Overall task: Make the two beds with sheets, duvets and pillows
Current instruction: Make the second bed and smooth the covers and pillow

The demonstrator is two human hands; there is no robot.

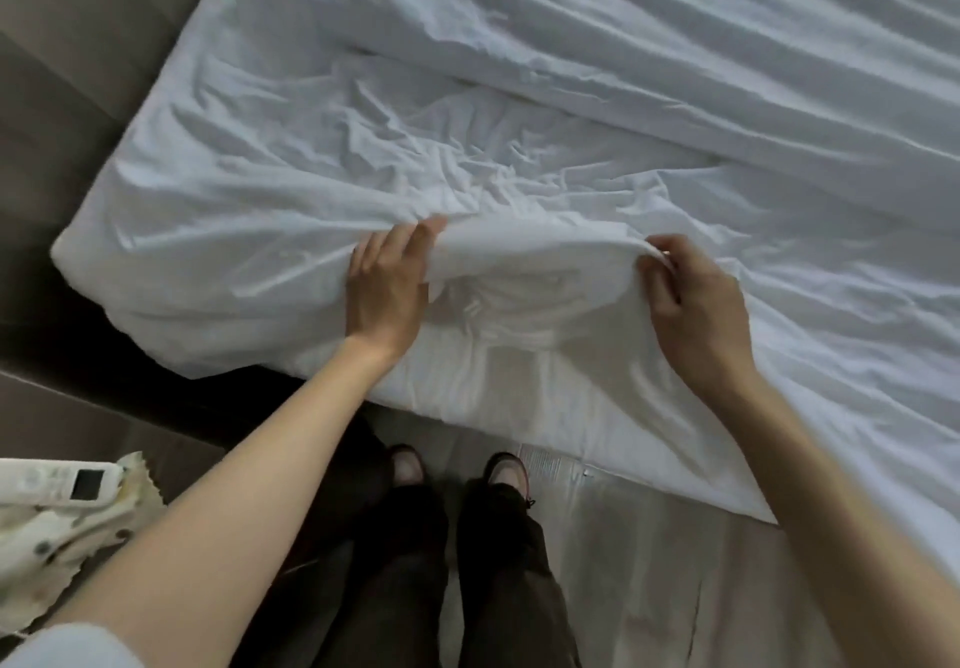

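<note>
A white duvet (291,168) lies wrinkled over the bed and fills most of the view. Its near edge hangs over the side of the bed toward me. My left hand (387,283) holds a raised fold of that edge, its fingers on top of the cloth. My right hand (691,298) pinches the same fold a little to the right, fingertips curled into the fabric. Between the two hands the cloth bulges up into a hump (524,257). A second, smoother white layer (675,33) covers the far part of the bed.
The bed's corner (78,252) is at the left, with brown floor (62,70) beyond it. My legs and shoes (457,475) stand close to the bed side. A white remote (57,483) lies on a patterned cloth (62,563) at the lower left.
</note>
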